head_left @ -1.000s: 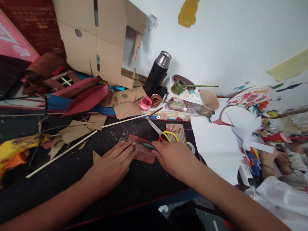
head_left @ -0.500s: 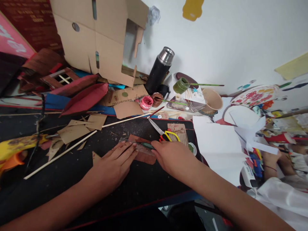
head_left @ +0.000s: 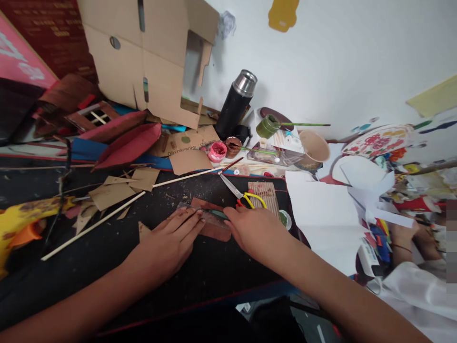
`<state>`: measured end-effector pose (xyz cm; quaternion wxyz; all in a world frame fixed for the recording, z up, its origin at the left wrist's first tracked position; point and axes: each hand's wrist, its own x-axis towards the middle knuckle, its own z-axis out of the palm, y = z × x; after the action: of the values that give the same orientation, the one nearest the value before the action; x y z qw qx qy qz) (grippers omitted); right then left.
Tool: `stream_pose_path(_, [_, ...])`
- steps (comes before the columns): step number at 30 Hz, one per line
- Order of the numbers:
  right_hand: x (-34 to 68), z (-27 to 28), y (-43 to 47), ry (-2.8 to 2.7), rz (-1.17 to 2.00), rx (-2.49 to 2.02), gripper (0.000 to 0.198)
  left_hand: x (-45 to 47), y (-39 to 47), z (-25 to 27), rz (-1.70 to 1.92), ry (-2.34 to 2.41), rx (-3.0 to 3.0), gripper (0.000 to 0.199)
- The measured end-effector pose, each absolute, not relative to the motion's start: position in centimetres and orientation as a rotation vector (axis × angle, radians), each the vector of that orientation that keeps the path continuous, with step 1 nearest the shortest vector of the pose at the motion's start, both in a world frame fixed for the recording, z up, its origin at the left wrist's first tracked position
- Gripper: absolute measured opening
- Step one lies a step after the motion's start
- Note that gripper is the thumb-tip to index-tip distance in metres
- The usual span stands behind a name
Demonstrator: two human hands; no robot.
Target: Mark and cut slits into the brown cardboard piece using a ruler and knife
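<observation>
My left hand (head_left: 174, 240) lies flat with its fingers stretched out, pressing a clear ruler-like strip (head_left: 214, 220) onto a brown-painted cardboard piece (head_left: 218, 232). Beside it, my right hand (head_left: 252, 228) is closed round a slim green tool (head_left: 218, 214); its tip and most of its handle are hidden by the hands. The cardboard piece rests on the black table mat (head_left: 214, 271). Just beyond my right hand are scissors (head_left: 235, 190) with red and yellow handles, their blades apart.
Cardboard scraps (head_left: 110, 193) and a long thin wooden stick (head_left: 96, 224) lie at left, near a yellow glue gun (head_left: 32, 216). Behind stand paint jars (head_left: 217, 151) and a black thermos (head_left: 235, 105). White paper (head_left: 321, 205) covers the right side; another person's arm (head_left: 403, 243) shows beyond.
The view has shifted very slightly. Both hands, the clear strip and the brown cardboard stay in nearly the same place.
</observation>
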<state>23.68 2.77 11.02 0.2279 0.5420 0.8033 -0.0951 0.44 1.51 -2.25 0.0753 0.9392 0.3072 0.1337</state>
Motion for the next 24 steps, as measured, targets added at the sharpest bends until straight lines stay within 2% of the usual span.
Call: stream_pose_path(24, [23.33,10.81,3.47,2.221,-0.308,1.469,0.02,0.45,1.37,-2.34,0.443,0.941,2.777,0.051])
